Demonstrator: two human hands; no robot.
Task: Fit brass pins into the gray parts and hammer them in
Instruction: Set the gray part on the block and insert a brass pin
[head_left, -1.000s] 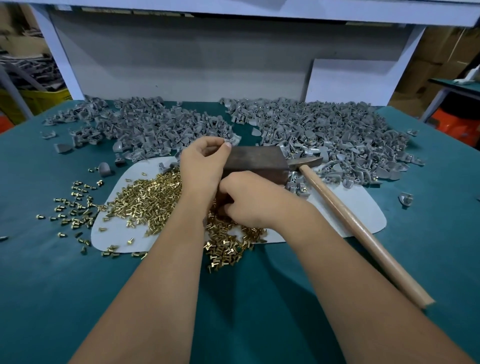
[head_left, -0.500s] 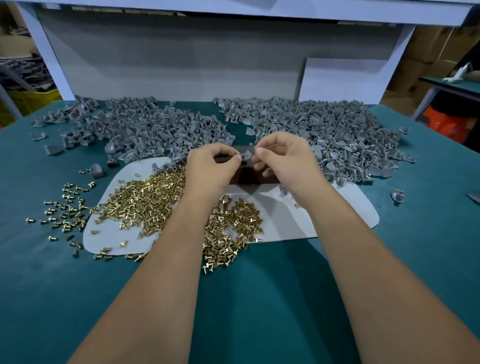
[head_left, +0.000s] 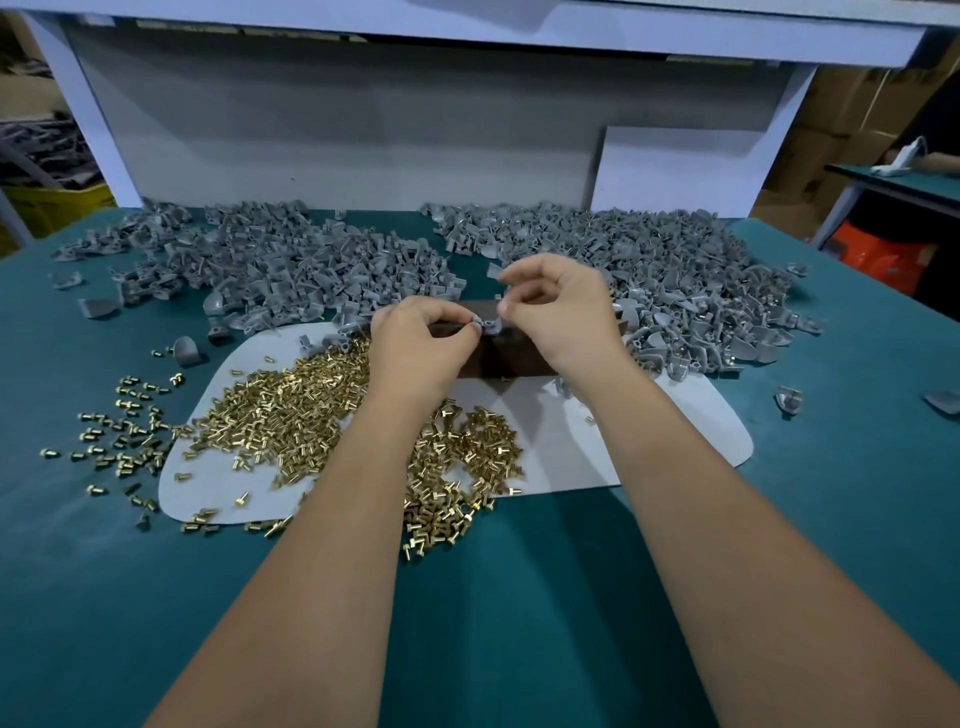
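Head view, gray parts (head_left: 291, 270) heaped behind, brass pins (head_left: 291, 415) below hands

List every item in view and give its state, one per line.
left hand: pinching the gray part
right hand: pinching the same gray part
gray part: held above the dark block
dark block: lying on the white mat
brass pins: loose heap
white mat: flat

Left hand (head_left: 421, 345) and right hand (head_left: 558, 306) meet fingertip to fingertip over block (head_left: 511, 358), small part (head_left: 488, 326) pinched between them. Pin heap (head_left: 291, 415) left of and nearer than fingers, on mat (head_left: 675, 436). One part pile (head_left: 270, 270) behind-left of fingers, other part pile (head_left: 675, 291) behind-right. Loose pins (head_left: 119, 441) far left, off mat, on table (head_left: 519, 597).
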